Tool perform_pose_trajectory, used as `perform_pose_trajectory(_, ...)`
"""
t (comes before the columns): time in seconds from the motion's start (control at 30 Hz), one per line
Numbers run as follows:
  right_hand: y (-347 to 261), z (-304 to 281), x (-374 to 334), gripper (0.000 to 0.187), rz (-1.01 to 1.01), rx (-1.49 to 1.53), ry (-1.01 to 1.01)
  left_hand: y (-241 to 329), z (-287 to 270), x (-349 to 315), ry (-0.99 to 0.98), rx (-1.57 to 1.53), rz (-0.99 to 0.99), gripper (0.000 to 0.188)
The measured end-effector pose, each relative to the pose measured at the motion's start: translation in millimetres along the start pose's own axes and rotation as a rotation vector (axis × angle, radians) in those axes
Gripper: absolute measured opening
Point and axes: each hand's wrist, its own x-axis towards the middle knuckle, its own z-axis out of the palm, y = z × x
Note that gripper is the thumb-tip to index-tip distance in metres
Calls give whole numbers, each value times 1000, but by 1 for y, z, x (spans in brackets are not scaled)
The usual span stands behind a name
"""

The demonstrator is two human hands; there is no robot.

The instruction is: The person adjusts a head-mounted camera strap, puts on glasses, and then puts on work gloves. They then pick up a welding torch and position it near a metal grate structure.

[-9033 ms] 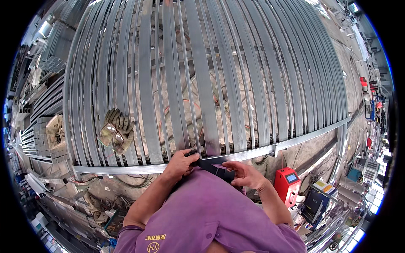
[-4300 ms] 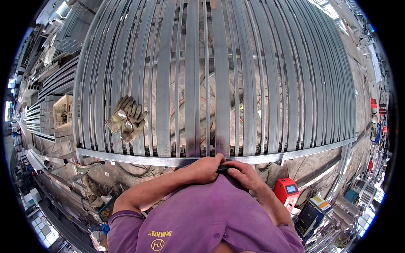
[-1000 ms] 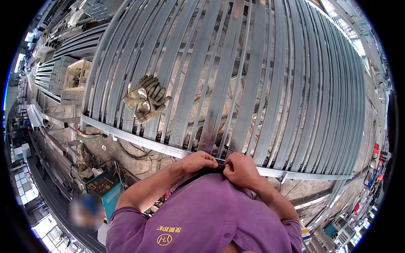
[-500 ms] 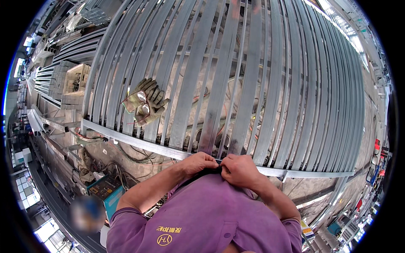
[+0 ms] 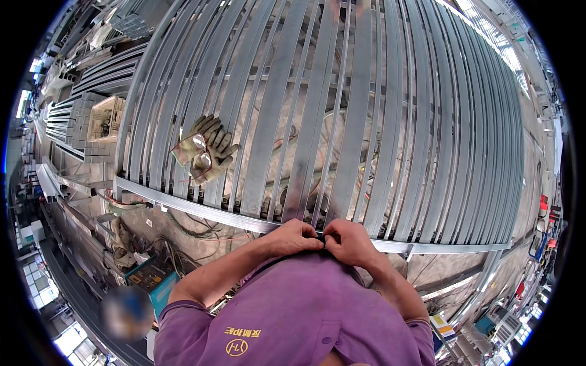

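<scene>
Both hands meet at my waist, just below the hem of my purple shirt [image 5: 287, 299]. My left hand [image 5: 295, 237] is closed, its fingertips pinched on a small piece of black material [image 5: 320, 238]. From the other side my right hand [image 5: 348, 242] grips the same black piece with curled fingers. Whether it is a belt or some other strap cannot be made out. Beyond the hands, a pair of dirty work gloves [image 5: 215, 146] lies on the metal bars, with a pair of glasses [image 5: 202, 152] resting on top of them.
Long grey metal bars [image 5: 268, 122] lie side by side on a rack whose front rail [image 5: 183, 200] runs close before me. A basket of small parts [image 5: 105, 119] stands at the left. Cables [image 5: 183, 226] and a blue-sided machine [image 5: 155, 277] are at lower left.
Both hands stay together at the waist, with the fingers shifted slightly around the black piece. The view has moved a little; the gloves and glasses lie as before.
</scene>
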Motion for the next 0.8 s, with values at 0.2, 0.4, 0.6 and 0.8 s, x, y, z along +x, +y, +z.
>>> perform_pose_trajectory(0.2,-13,-16,11,19,-303,-177,-157,-1,-2,-3,15,-75,59,38)
perform_pose_trajectory(0.4,-3,-1,14,19,-188,-154,22,1,-8,-8,26,-259,23,36)
perform_pose_trajectory(0.6,28,34,5,25,367,377,151,-5,-3,-4,65,-183,71,32)
perform_pose_trajectory(0.8,-3,-9,13,18,-126,20,-23,-2,-3,-5,-4,-242,20,30)
